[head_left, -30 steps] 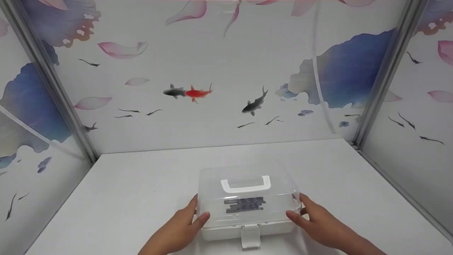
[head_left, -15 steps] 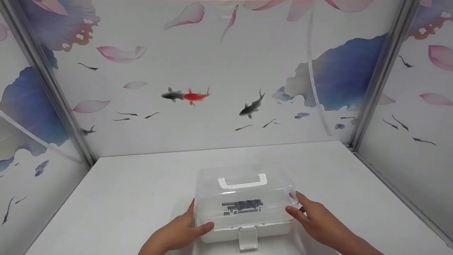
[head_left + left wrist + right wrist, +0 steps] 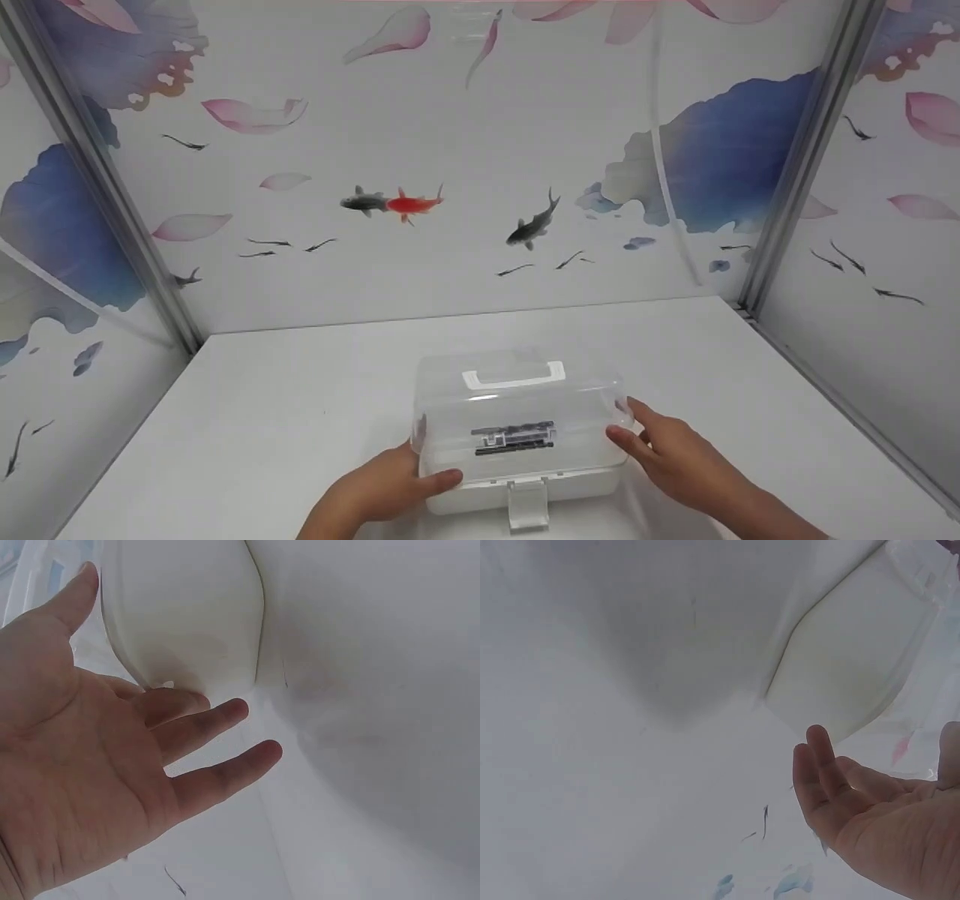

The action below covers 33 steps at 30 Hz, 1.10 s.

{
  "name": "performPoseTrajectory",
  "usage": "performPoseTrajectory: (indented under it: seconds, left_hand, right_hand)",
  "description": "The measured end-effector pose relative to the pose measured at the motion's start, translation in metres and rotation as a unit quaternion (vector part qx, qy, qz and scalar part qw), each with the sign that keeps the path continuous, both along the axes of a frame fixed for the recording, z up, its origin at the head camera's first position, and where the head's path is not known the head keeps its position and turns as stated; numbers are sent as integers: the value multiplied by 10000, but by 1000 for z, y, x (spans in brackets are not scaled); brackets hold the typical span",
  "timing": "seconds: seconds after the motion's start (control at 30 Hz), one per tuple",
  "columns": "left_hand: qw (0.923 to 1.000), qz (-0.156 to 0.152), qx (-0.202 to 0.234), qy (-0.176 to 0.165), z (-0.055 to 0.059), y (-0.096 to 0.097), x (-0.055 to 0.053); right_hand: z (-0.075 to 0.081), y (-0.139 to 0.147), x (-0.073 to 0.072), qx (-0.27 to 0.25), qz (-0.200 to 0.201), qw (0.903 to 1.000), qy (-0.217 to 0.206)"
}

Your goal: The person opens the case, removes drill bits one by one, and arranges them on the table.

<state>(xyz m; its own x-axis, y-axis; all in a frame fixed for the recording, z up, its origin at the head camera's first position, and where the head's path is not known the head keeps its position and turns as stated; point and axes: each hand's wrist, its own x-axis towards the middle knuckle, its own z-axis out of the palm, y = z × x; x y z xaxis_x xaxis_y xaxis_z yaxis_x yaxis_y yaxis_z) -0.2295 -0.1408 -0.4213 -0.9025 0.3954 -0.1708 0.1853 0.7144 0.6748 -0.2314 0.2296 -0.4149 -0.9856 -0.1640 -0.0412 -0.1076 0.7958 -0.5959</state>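
Observation:
A plastic storage box (image 3: 525, 491) with a white base and a clear lid (image 3: 442, 450) is at the front middle of the table. A white carrying handle (image 3: 514, 375) lies on the lid, and a clear latch (image 3: 528, 504) hangs at the front. Several dark sticks (image 3: 514, 438) show through the lid. My left hand (image 3: 382, 480) grips the left end, its thumb over the front and the other fingers at the side. My right hand (image 3: 671, 454) holds the right end, thumb at the lid's front corner. In both wrist views, fingers reach along the lid's edge.
The white table (image 3: 285, 405) is enclosed by white panels (image 3: 480, 135) printed with fish, petals and blue leaves. Grey metal posts (image 3: 802, 180) stand at the back corners.
The left hand's thumb has slid right and slightly down along the box front. The right hand has moved slightly up. The sticks under the lid appear in a different arrangement.

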Motion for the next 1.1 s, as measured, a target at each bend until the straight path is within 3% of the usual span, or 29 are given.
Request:
performPoseTrajectory:
  seconds: [0.23,0.53,0.83,1.1]
  left_hand:
    - [9991,133,-388,87,3,-1,2]
    - [9984,203,-519,96,4,-2,1]
    - [9976,401,-547,-128,6,2,1]
    - [9961,500,-713,-122,7,1,0]
  right_hand:
    - [17,-1,-6,183,89,9993,300]
    - [30,-1,-21,308,180,9965,755]
    - [43,-1,-43,686,4,9908,1170]
    - [53,-4,-65,500,172,9892,1368]
